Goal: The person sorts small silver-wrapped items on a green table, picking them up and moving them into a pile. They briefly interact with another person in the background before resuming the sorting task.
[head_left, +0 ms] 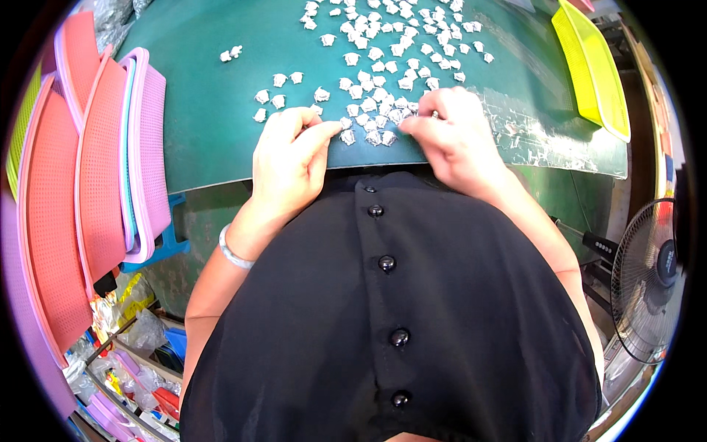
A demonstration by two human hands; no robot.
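Many small whitish-grey pieces [379, 94], knobbly and with little points, lie loose on the green table [213, 110]. My left hand [291, 151] rests near the front edge, its fingers curled and thumb drawn in toward them. Beside its thumb tip lies one small piece [346, 123]; whether the fingers grip anything is hidden. Across from it, my right hand [460, 140] is closed in a pinch at the near end of the cluster. A small shiny bit shows between its fingers, too little to name. Several pieces [373, 138] lie between the two hands.
Stacked pink, purple and coral plastic baskets [59, 214] stand along the left. At the far right of the table is a yellow-green basket [589, 70]. A fan [648, 280] stands at the right, below table height. Bagged items [140, 331] fill the lower left.
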